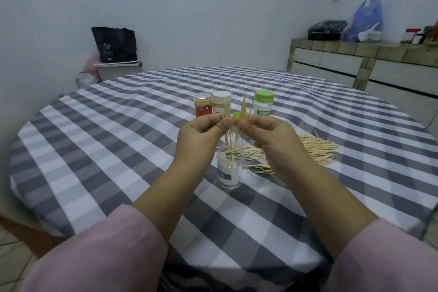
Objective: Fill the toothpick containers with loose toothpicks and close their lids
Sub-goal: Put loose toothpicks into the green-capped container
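Two hands, the left hand [201,134] and right hand [267,135], each pinch upright toothpicks [233,130] just above the open container [230,170].

I saw a round table under a grey-and-white checked cloth [147,144]. Beyond the table to its left, a black bag [115,44] stood in a pale bin [116,70] against the wall. Beyond the table to its right ran a tiled counter [355,52], carrying a black tray [326,29] and a blue plastic bag [366,19].
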